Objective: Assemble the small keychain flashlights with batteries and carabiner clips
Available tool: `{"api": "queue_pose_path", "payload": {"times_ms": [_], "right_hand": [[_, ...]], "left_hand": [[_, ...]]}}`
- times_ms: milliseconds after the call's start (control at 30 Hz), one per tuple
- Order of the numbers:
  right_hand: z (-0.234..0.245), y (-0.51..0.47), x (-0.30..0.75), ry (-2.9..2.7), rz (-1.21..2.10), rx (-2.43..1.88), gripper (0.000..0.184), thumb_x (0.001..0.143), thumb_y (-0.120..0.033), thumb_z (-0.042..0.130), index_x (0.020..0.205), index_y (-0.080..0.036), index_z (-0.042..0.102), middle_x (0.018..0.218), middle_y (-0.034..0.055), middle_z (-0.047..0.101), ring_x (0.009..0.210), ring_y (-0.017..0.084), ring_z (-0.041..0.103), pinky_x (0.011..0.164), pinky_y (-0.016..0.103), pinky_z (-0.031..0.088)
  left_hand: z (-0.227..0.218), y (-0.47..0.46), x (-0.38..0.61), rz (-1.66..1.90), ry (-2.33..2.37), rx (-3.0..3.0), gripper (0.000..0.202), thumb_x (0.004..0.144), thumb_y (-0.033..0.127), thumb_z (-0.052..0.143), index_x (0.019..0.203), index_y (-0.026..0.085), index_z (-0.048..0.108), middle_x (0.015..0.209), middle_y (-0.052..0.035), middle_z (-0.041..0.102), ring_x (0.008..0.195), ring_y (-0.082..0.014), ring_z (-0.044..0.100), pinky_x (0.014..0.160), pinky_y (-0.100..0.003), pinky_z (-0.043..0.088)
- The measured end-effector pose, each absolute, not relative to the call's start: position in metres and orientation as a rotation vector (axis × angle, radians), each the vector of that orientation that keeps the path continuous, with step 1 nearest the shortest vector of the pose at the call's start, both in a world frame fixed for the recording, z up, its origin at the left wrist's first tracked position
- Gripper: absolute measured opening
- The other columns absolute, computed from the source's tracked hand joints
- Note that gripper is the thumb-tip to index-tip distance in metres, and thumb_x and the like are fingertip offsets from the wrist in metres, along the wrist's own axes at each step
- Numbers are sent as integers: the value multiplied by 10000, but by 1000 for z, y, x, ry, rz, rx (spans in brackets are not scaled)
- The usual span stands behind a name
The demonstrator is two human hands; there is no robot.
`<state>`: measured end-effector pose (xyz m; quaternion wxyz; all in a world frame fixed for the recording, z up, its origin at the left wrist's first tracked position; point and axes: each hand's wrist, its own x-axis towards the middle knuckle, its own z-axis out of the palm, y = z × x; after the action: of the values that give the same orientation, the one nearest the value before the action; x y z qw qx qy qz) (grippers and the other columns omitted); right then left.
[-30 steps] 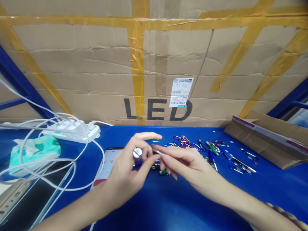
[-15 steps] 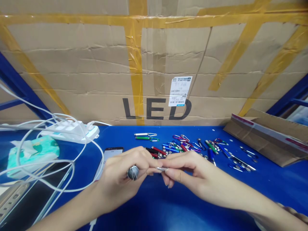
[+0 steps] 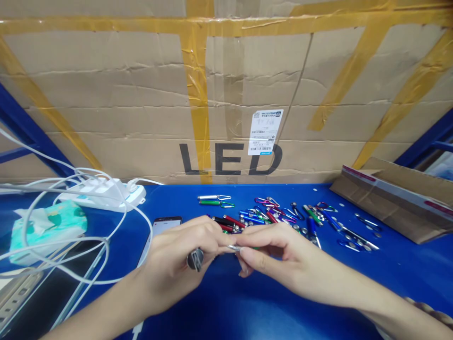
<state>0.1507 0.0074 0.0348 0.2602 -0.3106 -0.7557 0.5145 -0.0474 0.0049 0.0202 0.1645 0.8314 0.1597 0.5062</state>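
Note:
My left hand (image 3: 184,245) is closed around a dark metal tube (image 3: 195,259), whose round end with a slotted metal tip points toward me. Its thumb and finger also reach a small silver metal piece (image 3: 233,247). Opposite it, my right hand (image 3: 272,248) pinches that same piece between thumb and fingertips. Just what the piece is, I cannot make out. Behind the hands lies a loose pile of coloured metal tubes (image 3: 253,217) with carabiner clips and small round silver parts. Farther back, a silver tube (image 3: 208,197) and a green tube (image 3: 209,203) lie side by side, clips attached.
A phone (image 3: 166,223) lies partly behind my left hand. White cables (image 3: 106,241) loop over a tissue pack (image 3: 49,231) and a power strip (image 3: 106,193) at left. An open cardboard box (image 3: 389,203) stands at right. A big taped carton (image 3: 141,94) walls off the back.
The dark tube in my left hand has turned a little, so its slotted end shows more plainly. Both hands still meet at the silver piece, with the fingertips shifted slightly left.

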Motion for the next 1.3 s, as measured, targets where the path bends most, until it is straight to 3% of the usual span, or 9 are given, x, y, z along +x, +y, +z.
{"api": "queue_pose_path", "payload": {"times_ms": [400, 567, 667, 767, 833, 933, 1067, 1200, 1300], "right_hand": [[27, 14, 147, -2066, 1275, -860, 291, 873, -204, 489, 636, -121, 635, 677, 33, 623, 665, 126, 551, 622, 231, 426], [20, 18, 143, -2034, 1183, -881, 275, 869, -168, 472, 664, -127, 652, 643, 17, 606, 621, 118, 544, 573, 222, 424], [15, 22, 145, -2009, 876, -870, 218, 864, -137, 490, 769, -132, 686, 719, 34, 660, 660, 126, 586, 598, 226, 455], [12, 26, 148, -1973, 421, -775, 202, 832, -58, 507, 921, -115, 680, 831, 69, 686, 745, 139, 608, 673, 249, 482], [12, 26, 149, -1971, 176, -671, 263, 806, 9, 467, 892, -120, 680, 846, 77, 676, 765, 144, 599, 687, 267, 488], [14, 22, 149, -1999, 1, -577, 391, 773, 67, 375, 778, -161, 693, 859, 68, 665, 757, 137, 599, 674, 275, 492], [15, 23, 148, -2064, 299, -744, 427, 771, 36, 376, 857, -194, 725, 888, 59, 683, 777, 144, 633, 685, 275, 514], [19, 29, 149, -1896, 996, -962, 236, 813, -134, 527, 936, -178, 723, 919, 74, 694, 820, 169, 643, 737, 310, 531], [23, 29, 150, -1687, 1573, -975, 232, 795, -258, 613, 981, -156, 708, 873, 67, 700, 823, 158, 654, 804, 320, 527]], "left_hand": [[15, 9, -50, 1268, 430, 2408, 323, 742, -137, 552, 835, 171, 521, 869, -65, 706, 767, -141, 632, 720, -258, 516], [15, 11, -40, 1370, 692, 2389, 324, 764, -72, 588, 721, 204, 424, 856, -22, 690, 745, -114, 634, 684, -211, 498], [24, 6, -36, 1397, 1028, 2256, 366, 734, 67, 678, 688, 218, 348, 782, 26, 605, 550, -69, 527, 519, -174, 431], [35, -2, -34, 1153, 1139, 2017, 342, 774, 186, 631, 672, 229, 308, 542, 114, 344, 417, -55, 268, 394, -169, 270], [37, -7, -31, 871, 1058, 1851, 325, 816, 202, 549, 644, 228, 274, 522, 118, 235, 426, -62, 196, 384, -173, 220], [31, -13, -24, 632, 982, 1728, 347, 804, 165, 510, 604, 218, 231, 558, 96, 218, 478, -71, 192, 413, -184, 212], [18, -10, -17, 698, 1010, 1714, 295, 770, 160, 512, 619, 220, 266, 568, 92, 242, 487, -75, 213, 421, -187, 226], [14, 0, -20, 1017, 1165, 1754, 272, 800, 221, 539, 658, 223, 307, 545, 106, 256, 460, -68, 238, 422, -170, 262], [16, 6, -27, 1174, 1142, 1910, 181, 776, 189, 620, 718, 205, 449, 483, 126, 276, 415, -55, 245, 396, -150, 251]]}}
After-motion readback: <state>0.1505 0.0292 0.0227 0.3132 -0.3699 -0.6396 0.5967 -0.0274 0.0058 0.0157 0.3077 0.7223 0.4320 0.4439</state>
